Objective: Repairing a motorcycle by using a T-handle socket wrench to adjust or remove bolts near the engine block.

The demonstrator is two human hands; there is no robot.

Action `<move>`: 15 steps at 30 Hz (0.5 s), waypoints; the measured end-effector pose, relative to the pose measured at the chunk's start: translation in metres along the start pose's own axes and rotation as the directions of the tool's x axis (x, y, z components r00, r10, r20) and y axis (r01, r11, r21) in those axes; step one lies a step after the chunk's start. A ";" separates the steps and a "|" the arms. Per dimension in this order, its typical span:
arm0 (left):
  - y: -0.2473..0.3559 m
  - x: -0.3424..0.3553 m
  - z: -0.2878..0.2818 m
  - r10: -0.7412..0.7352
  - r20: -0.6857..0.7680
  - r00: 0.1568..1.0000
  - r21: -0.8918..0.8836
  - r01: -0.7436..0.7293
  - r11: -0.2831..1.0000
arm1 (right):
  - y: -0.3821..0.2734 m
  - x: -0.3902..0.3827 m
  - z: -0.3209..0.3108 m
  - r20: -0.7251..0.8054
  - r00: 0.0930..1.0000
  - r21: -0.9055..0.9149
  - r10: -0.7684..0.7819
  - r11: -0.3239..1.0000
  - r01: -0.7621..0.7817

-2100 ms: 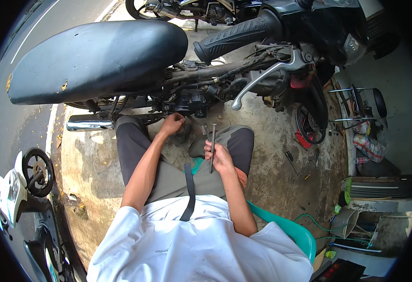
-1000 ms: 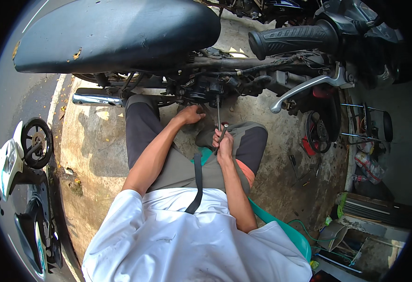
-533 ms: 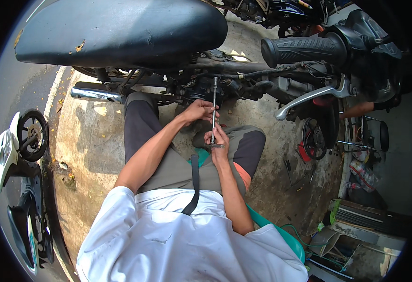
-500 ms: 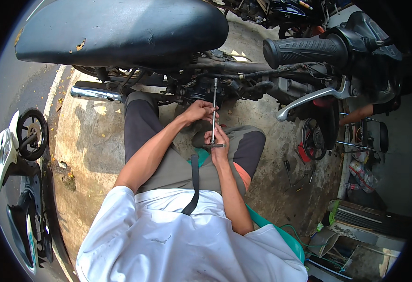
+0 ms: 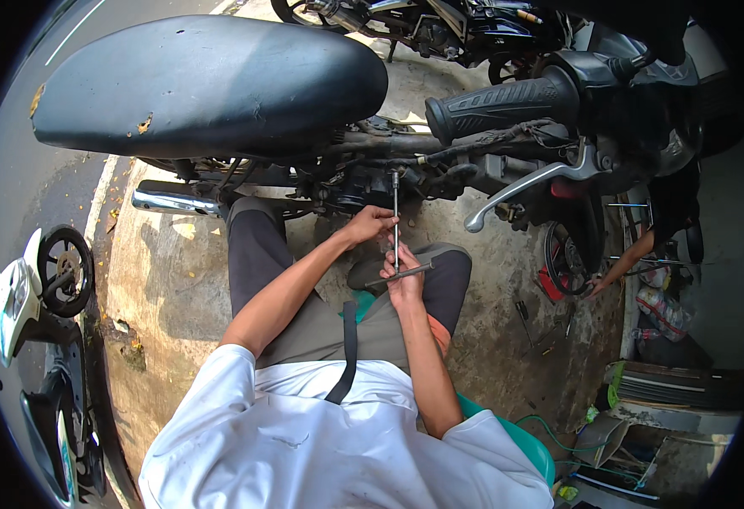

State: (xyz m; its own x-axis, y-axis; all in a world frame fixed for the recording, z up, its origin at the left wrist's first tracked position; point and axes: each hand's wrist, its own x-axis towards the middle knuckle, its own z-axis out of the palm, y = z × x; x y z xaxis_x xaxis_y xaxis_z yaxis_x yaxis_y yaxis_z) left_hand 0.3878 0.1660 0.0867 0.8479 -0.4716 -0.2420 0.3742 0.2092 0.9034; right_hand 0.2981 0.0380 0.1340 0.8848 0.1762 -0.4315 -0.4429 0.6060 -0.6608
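Note:
A T-handle socket wrench point(image 5: 396, 209) points away from me, its socket end at the engine point(image 5: 363, 188) of the motorcycle before me. My left hand point(image 5: 370, 226) pinches the middle of the shaft between thumb and fingers. Closer to my body, my right hand point(image 5: 406, 287) is closed around the handle end, just where the crossbar sits. Whether the socket is seated on a bolt is too small to tell.
The motorcycle's black seat point(image 5: 219, 85) and handlebar grip point(image 5: 507, 106) overhang the work, with a brake lever point(image 5: 529, 188) below the grip. At right, a co-worker's arm point(image 5: 630, 265) reaches to a loose wheel point(image 5: 565, 259). Tools point(image 5: 522, 318) lie on the concrete. A white motorcycle point(image 5: 16, 293) stands left.
The wrench's crossbar has turned and now slants up to the right. My view has shifted, so the motorcycle sits lower. The co-worker's arm has come down to the wheel.

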 end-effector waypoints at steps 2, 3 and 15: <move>0.001 0.003 0.003 0.026 -0.002 1.000 0.023 -0.026 0.999 | -0.006 -0.001 -0.001 -0.025 1.000 -0.022 0.008 1.000 -0.008; 0.005 0.001 0.006 0.009 -0.019 1.000 0.039 -0.009 0.999 | -0.010 -0.001 -0.001 -0.025 1.000 -0.032 0.002 0.999 -0.003; 0.271 -0.093 0.028 0.306 -0.013 0.952 -0.341 -0.292 0.894 | 0.002 0.012 -0.025 -0.053 0.998 0.007 -0.024 1.000 0.025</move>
State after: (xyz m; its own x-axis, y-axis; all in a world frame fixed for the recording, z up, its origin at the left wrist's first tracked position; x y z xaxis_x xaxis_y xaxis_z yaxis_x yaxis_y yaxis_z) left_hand 0.3993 0.2424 0.3646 0.9265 -0.3740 0.0421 0.2146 0.6168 0.7573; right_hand 0.3040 0.0222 0.1123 0.8863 0.1202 -0.4472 -0.4199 0.6157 -0.6668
